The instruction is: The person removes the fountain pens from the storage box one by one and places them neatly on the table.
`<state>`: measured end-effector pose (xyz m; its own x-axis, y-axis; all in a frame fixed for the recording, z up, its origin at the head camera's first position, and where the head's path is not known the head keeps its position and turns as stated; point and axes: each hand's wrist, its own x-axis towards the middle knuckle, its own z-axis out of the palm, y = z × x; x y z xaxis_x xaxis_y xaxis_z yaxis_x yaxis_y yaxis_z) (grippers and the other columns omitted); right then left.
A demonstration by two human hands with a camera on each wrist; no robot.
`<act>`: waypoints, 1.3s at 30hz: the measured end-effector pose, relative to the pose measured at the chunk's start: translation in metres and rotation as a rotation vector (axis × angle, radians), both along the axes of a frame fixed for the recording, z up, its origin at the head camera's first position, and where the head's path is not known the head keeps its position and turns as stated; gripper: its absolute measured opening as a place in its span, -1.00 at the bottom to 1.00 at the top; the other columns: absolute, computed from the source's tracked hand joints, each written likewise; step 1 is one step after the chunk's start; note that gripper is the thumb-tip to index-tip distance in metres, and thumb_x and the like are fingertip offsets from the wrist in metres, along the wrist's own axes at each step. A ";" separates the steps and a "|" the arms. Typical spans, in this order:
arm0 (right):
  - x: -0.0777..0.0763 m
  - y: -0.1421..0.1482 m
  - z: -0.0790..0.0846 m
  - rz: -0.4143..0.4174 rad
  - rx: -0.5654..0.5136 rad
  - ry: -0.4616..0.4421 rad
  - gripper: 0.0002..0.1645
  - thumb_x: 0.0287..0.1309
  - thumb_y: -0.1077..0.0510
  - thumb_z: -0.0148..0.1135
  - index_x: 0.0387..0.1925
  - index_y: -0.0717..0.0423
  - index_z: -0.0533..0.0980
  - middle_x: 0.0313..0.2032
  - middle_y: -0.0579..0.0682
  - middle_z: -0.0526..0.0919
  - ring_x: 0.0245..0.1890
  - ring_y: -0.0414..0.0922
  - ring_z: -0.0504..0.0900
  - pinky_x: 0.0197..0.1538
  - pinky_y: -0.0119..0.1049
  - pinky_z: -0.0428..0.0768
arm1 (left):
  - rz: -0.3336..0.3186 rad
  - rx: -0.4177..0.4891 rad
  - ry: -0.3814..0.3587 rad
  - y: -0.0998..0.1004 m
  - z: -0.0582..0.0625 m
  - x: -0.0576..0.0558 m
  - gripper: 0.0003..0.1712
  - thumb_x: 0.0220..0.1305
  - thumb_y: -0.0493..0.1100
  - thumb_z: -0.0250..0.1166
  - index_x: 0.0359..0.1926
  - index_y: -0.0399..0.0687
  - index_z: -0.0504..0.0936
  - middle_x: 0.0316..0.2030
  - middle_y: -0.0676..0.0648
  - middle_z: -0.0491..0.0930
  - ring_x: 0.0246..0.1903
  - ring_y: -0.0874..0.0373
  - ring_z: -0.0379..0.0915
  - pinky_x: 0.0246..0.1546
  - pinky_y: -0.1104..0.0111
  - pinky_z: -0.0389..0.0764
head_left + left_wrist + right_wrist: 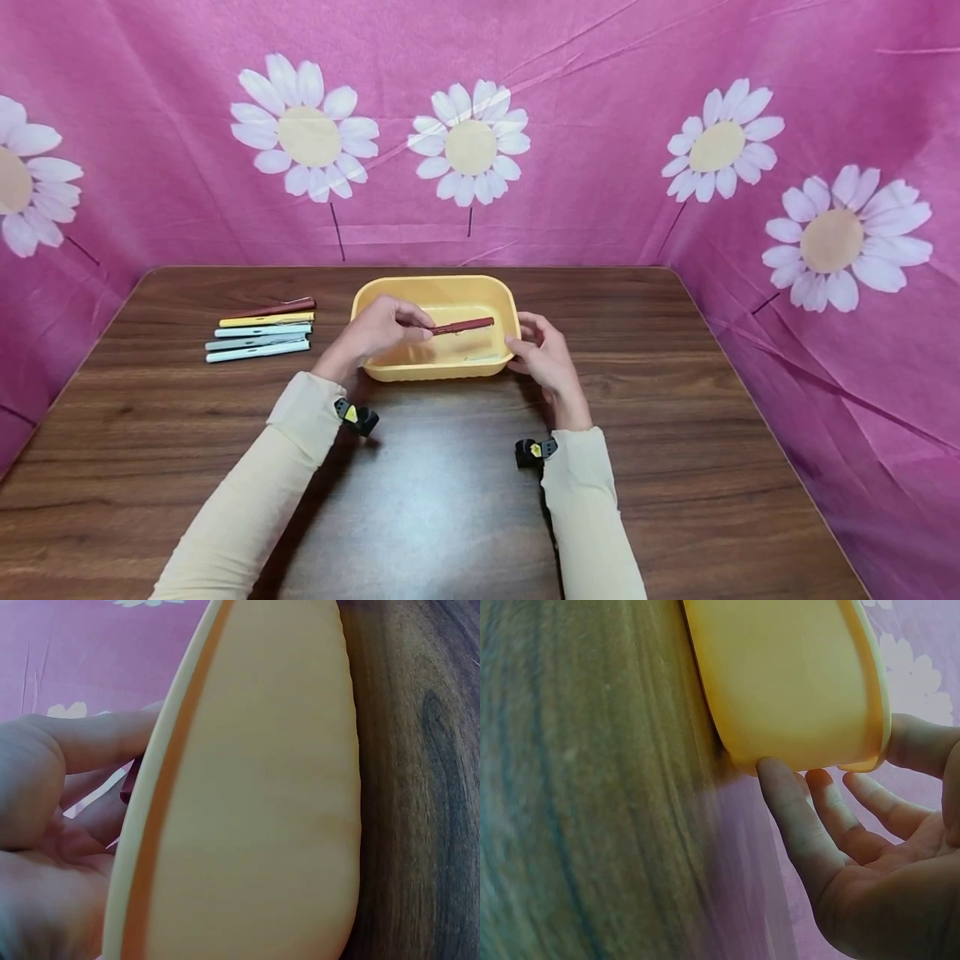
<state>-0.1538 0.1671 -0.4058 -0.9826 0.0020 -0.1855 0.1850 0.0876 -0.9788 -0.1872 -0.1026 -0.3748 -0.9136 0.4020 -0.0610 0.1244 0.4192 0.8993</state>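
Note:
A dark red pen (463, 326) is pinched at its left end by my left hand (382, 327), within the outline of the yellow plastic tub (431, 372). In the left wrist view the tub's wall (247, 780) hides most of that pen and the fingertips. My right hand (549, 354) holds the tub's right end, thumb at the rim and fingertips against the outer wall, as the right wrist view shows. Inside the tub, near its front right, lies a pale slim object (482, 358), mostly hidden by the front wall.
Left of the tub, several pens lie side by side: a dark red pen (281, 309), a yellow pen (267, 319), a grey pen (258, 342) and light blue ones. A pink flowered cloth (570, 167) stands along the far and side edges of the wooden table (427, 500).

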 end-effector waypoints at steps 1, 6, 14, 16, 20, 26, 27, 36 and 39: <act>0.000 0.000 0.000 0.001 0.001 0.002 -0.43 0.37 0.31 0.20 0.36 0.21 0.34 0.21 0.25 0.51 0.04 0.13 0.65 -0.07 -0.07 0.70 | 0.007 -0.004 0.005 -0.001 0.001 0.000 -0.86 0.28 -0.35 0.39 -0.15 -0.32 0.76 -0.26 -0.16 0.76 -0.21 0.04 0.63 -0.10 0.20 0.59; -0.002 0.001 -0.001 0.002 0.000 0.001 -0.43 0.37 0.32 0.20 0.36 0.21 0.35 0.21 0.26 0.51 0.01 0.08 0.66 -0.10 -0.11 0.71 | 0.013 -0.007 0.027 -0.006 0.003 0.001 -0.84 0.29 -0.35 0.39 -0.14 -0.33 0.76 -0.24 -0.16 0.75 -0.22 0.09 0.59 -0.16 0.31 0.57; -0.001 0.001 -0.001 -0.002 -0.005 0.000 -0.42 0.36 0.32 0.21 0.37 0.22 0.34 0.21 0.26 0.51 0.00 0.09 0.65 -0.10 -0.11 0.71 | -0.004 -0.093 0.133 -0.023 0.010 0.004 -0.85 0.30 -0.33 0.38 -0.13 -0.29 0.76 -0.23 -0.14 0.75 -0.18 0.06 0.59 -0.12 0.28 0.56; -0.001 0.001 -0.001 -0.001 -0.003 0.002 -0.42 0.37 0.32 0.20 0.37 0.23 0.34 0.21 0.27 0.51 0.00 0.08 0.65 -0.08 -0.08 0.70 | -0.002 -0.111 0.149 -0.028 0.012 0.005 -0.85 0.30 -0.32 0.38 -0.13 -0.27 0.77 -0.23 -0.13 0.75 -0.19 0.05 0.59 -0.14 0.27 0.57; -0.001 0.001 0.000 0.002 0.000 0.002 -0.43 0.37 0.32 0.21 0.36 0.23 0.35 0.21 0.27 0.51 0.00 0.08 0.65 -0.05 -0.05 0.70 | 0.017 -0.119 0.148 -0.040 0.015 0.010 -0.85 0.31 -0.32 0.38 -0.12 -0.26 0.77 -0.17 -0.14 0.73 -0.16 0.05 0.57 -0.14 0.28 0.56; 0.000 0.002 0.002 0.004 -0.007 0.001 -0.43 0.36 0.33 0.20 0.36 0.23 0.35 0.23 0.26 0.51 0.01 0.09 0.65 -0.05 -0.04 0.69 | 0.047 -0.123 0.143 -0.059 0.020 0.016 -0.84 0.34 -0.31 0.35 -0.09 -0.25 0.76 -0.15 -0.15 0.72 -0.18 0.06 0.54 -0.20 0.35 0.53; 0.001 0.002 0.003 0.002 -0.009 0.002 -0.43 0.36 0.33 0.20 0.36 0.24 0.34 0.23 0.26 0.51 0.01 0.10 0.64 -0.05 -0.05 0.70 | 0.050 -0.125 0.149 -0.062 0.021 0.016 -0.84 0.34 -0.31 0.35 -0.10 -0.25 0.75 -0.18 -0.15 0.72 -0.21 0.05 0.52 -0.25 0.36 0.52; 0.000 0.002 0.001 0.000 -0.013 -0.004 -0.43 0.37 0.34 0.19 0.36 0.24 0.35 0.22 0.26 0.51 -0.01 0.10 0.62 -0.12 -0.14 0.71 | 0.081 -0.137 0.192 -0.093 0.029 0.024 -0.85 0.36 -0.30 0.33 -0.09 -0.22 0.75 -0.24 -0.20 0.70 -0.27 0.08 0.49 -0.28 0.41 0.49; 0.000 0.001 0.001 0.003 -0.016 -0.004 -0.43 0.37 0.34 0.19 0.37 0.25 0.34 0.23 0.27 0.50 0.01 0.12 0.61 -0.12 -0.15 0.70 | 0.103 -0.158 0.229 -0.105 0.031 0.025 -0.83 0.35 -0.30 0.35 -0.07 -0.23 0.74 -0.28 -0.18 0.69 -0.34 0.12 0.46 -0.37 0.42 0.45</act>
<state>-0.1538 0.1685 -0.4049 -0.9819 -0.0039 -0.1896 0.1888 0.0725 -0.9793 -0.1617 -0.2078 -0.3434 -0.9462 0.3088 0.0971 0.2665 0.5729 0.7751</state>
